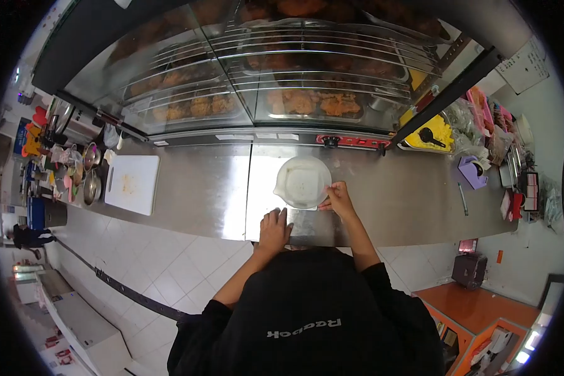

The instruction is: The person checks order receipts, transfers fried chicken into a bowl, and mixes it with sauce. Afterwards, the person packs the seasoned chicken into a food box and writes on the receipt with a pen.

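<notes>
A translucent, pale plastic jug with a pouring lip at its left stands upright on the steel counter in front of me. Its inside looks whitish, and I cannot tell whether that is contents or the bottom. A flat white edge shows just under its near side. My right hand grips the jug at its lower right, fingers bent around that side. My left hand lies at the counter's front edge, below the lip and apart from the jug, with its fingers stretched forward and nothing in them.
Behind the counter stands a glass display case with fried food on racks. A white cutting board and metal bowls lie left. Right are a tray of yellow food, a purple holder and a pen.
</notes>
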Demonstrator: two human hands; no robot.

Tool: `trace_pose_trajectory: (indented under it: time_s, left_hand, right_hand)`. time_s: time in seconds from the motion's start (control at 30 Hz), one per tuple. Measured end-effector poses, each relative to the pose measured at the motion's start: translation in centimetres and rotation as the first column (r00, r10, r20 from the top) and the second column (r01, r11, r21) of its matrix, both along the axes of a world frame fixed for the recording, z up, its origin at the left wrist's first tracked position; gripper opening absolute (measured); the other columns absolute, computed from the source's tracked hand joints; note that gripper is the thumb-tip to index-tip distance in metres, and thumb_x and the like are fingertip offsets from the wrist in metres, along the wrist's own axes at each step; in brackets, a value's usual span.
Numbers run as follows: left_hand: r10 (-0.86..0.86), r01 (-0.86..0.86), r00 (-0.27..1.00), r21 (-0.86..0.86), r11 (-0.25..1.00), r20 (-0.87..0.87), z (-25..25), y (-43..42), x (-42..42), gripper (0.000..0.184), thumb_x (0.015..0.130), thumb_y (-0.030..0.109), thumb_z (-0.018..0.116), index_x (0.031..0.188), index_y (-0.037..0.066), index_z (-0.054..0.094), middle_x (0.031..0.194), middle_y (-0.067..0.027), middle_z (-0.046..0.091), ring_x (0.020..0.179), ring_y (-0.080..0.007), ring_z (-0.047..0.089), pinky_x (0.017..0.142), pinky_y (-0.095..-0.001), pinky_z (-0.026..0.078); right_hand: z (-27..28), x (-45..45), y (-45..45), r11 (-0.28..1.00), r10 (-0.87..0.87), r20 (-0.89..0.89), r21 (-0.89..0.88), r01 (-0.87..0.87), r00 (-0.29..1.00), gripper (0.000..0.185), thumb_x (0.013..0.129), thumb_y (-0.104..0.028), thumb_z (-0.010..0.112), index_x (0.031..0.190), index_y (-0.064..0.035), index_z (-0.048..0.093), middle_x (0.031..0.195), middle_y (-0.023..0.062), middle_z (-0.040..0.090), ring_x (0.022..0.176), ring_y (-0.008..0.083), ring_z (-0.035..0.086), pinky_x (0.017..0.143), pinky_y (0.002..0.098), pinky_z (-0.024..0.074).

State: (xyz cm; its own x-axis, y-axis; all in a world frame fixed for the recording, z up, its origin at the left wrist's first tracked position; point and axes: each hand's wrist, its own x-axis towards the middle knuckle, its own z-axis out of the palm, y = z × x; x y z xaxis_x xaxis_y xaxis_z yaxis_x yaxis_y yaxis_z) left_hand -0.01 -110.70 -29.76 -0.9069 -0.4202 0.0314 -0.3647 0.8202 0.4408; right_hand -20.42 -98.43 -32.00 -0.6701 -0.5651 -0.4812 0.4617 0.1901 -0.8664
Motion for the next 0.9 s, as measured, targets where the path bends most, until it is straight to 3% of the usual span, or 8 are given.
trace_pose_trajectory:
  time_s: [0.17, 0.27, 0.4, 0.5, 0.6, 0.73, 0.8, 0.9]
  left_hand:
    - [0.000, 0.003, 0.996, -0.035, 0.999, 0.084, -0.1, 0.2, 0.3, 0.061, 0.077, 0.025, 0.066, 0.130, 0.003, 0.043, 0.116, -0.0160, 0.050, 0.102, -0.0315, 0.049, 0.085, -0.0429, 0.041]
    - [-0.001, 0.024, 0.987, -0.140, 0.990, 0.160, -0.2, 0.2, -0.1, 0.063, 0.078, 0.029, 0.064, 0.132, 0.005, 0.042, 0.118, -0.0133, 0.051, 0.100, -0.0281, 0.052, 0.083, -0.0418, 0.043]
    - [-0.012, 0.051, 0.968, -0.149, 0.987, 0.252, -1.1, -0.3, -0.6, 0.059, 0.079, 0.032, 0.062, 0.129, 0.008, 0.044, 0.119, -0.0132, 0.052, 0.103, -0.0280, 0.054, 0.081, -0.0431, 0.045]
    - [-0.020, 0.067, 0.969, -0.182, 0.981, 0.247, -0.7, -0.8, -1.1, 0.051, 0.079, 0.032, 0.061, 0.122, 0.008, 0.048, 0.111, -0.0112, 0.056, 0.094, -0.0266, 0.059, 0.075, -0.0429, 0.047]
    - [-0.014, 0.083, 0.967, -0.261, 0.962, 0.256, -1.3, -0.9, -1.5, 0.046, 0.079, 0.030, 0.060, 0.119, 0.009, 0.049, 0.101, -0.0094, 0.059, 0.085, -0.0253, 0.062, 0.070, -0.0426, 0.048]
    - [-0.019, 0.090, 0.983, -0.380, 0.921, 0.185, -3.7, -1.0, -1.9, 0.037, 0.081, 0.029, 0.055, 0.111, 0.006, 0.054, 0.085, -0.0101, 0.062, 0.069, -0.0259, 0.064, 0.059, -0.0426, 0.050]
    - [-0.021, 0.085, 0.982, -0.339, 0.937, 0.189, -3.8, -0.4, -1.5, 0.041, 0.080, 0.030, 0.057, 0.112, 0.005, 0.053, 0.089, -0.0120, 0.062, 0.072, -0.0260, 0.064, 0.060, -0.0420, 0.051]
    - [-0.059, 0.092, 0.988, -0.229, 0.969, 0.146, -1.5, -0.4, -0.6, 0.049, 0.078, 0.031, 0.062, 0.117, 0.003, 0.049, 0.101, -0.0155, 0.057, 0.080, -0.0266, 0.063, 0.065, -0.0395, 0.051]
  right_hand:
    - [1.9, -0.1, 1.2, 0.996, 0.004, 0.069, 0.086, -0.010, 0.998, 0.042, 0.093, -0.035, 0.051, 0.117, -0.0058, 0.034, 0.095, 0.0140, 0.056, 0.066, 0.0243, 0.065, 0.054, 0.0340, 0.0569]
    - [0.5, -0.2, 2.3, 0.987, 0.124, 0.110, 0.090, -0.134, 0.986, 0.046, 0.092, -0.040, 0.052, 0.120, -0.0064, 0.036, 0.099, 0.0127, 0.055, 0.070, 0.0255, 0.066, 0.056, 0.0354, 0.0573]
    - [-1.0, 1.1, 1.9, 0.997, 0.077, 0.226, 0.006, -0.080, 0.971, 0.043, 0.092, -0.038, 0.052, 0.119, -0.0079, 0.038, 0.103, 0.0153, 0.052, 0.075, 0.0297, 0.066, 0.062, 0.0389, 0.0576]
    - [-1.5, 1.6, 1.3, 0.990, 0.083, 0.324, -0.133, -0.042, 0.942, 0.040, 0.093, -0.034, 0.051, 0.120, -0.0078, 0.036, 0.105, 0.0180, 0.051, 0.076, 0.0317, 0.065, 0.067, 0.0413, 0.0572]
    - [-0.7, 2.0, 0.8, 0.978, 0.098, 0.316, -0.205, -0.033, 0.944, 0.039, 0.094, -0.034, 0.050, 0.119, -0.0076, 0.036, 0.105, 0.0189, 0.053, 0.077, 0.0326, 0.065, 0.070, 0.0432, 0.0564]
    - [2.0, 2.4, 1.2, 0.998, 0.026, 0.233, -0.063, -0.011, 0.972, 0.040, 0.094, -0.036, 0.048, 0.118, -0.0057, 0.038, 0.102, 0.0167, 0.056, 0.075, 0.0306, 0.065, 0.066, 0.0396, 0.0566]
    - [3.0, 2.5, 1.4, 1.000, -0.011, 0.172, 0.000, 0.011, 0.985, 0.039, 0.095, -0.037, 0.047, 0.115, -0.0038, 0.042, 0.097, 0.0143, 0.059, 0.071, 0.0275, 0.065, 0.060, 0.0355, 0.0567]
    - [2.3, 1.9, 2.5, 0.980, -0.195, 0.008, 0.040, 0.195, 0.981, 0.036, 0.095, -0.037, 0.047, 0.101, -0.0023, 0.051, 0.087, 0.0111, 0.061, 0.061, 0.0208, 0.064, 0.047, 0.0288, 0.0526]
